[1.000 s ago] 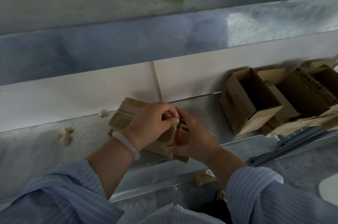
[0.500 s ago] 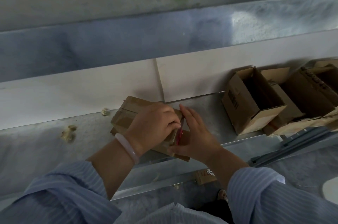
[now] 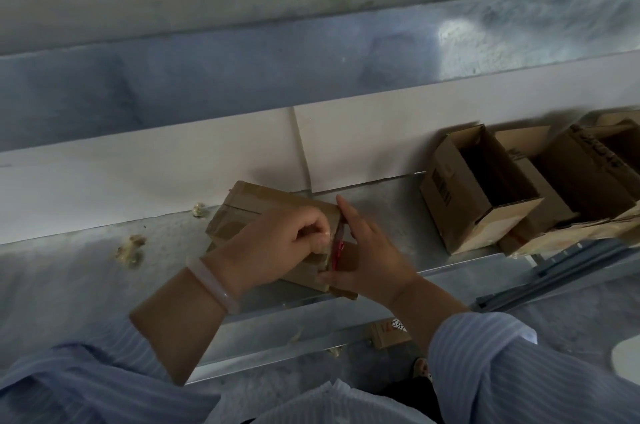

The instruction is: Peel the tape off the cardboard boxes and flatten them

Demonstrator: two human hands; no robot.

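I see an open box point(image 3: 450, 181) on the table point(image 3: 86, 285), interior dark. The taped box point(image 3: 256, 205) lies flat, with the left hand point(image 3: 280, 243) pinching its edge and the right hand point(image 3: 370, 257) gripping a red tool point(image 3: 337, 245) against it.

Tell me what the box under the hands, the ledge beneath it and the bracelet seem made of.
Box: brown cardboard, matte, with shinier tape bands across it. Ledge: probably sheet metal, grey with dull reflections. Bracelet: pale, smooth, faintly glossy; stone, glass or plastic, cannot tell.
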